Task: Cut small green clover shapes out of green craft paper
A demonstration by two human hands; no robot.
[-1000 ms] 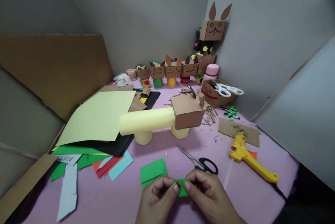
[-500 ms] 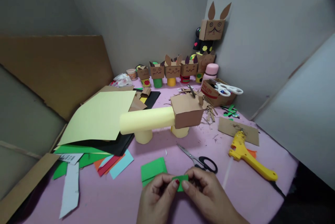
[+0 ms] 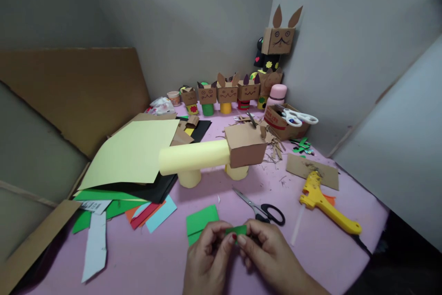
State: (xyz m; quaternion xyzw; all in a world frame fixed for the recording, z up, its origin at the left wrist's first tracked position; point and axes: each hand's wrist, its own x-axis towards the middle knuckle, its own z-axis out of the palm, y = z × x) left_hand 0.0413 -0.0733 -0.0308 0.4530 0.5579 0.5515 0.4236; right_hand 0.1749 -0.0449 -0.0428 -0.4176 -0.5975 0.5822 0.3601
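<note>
My left hand (image 3: pixel 205 258) and my right hand (image 3: pixel 267 256) meet low in the middle, both pinching a small folded green paper piece (image 3: pixel 236 229) between thumbs and fingertips. A larger green paper square (image 3: pixel 201 221) lies on the pink table (image 3: pixel 145 258) just left of my hands. Black-handled scissors (image 3: pixel 264 210) lie right behind my right hand. Further back stands a paper animal with a pale yellow tube body (image 3: pixel 193 158) and a brown cardboard box head (image 3: pixel 246 146).
Stacked coloured paper sheets (image 3: pixel 131 157) fill the left side. A yellow glue gun (image 3: pixel 326 203) lies at the right on cardboard. Several small cardboard animal figures (image 3: pixel 226 94) line the back wall, beside a box with white scissors (image 3: pixel 297 118). Cardboard sheets lean at the left.
The green piece shows less between my fingers, now a thin strip as they close further round it. My hands have lifted slightly up the frame; the view shifted a little.
</note>
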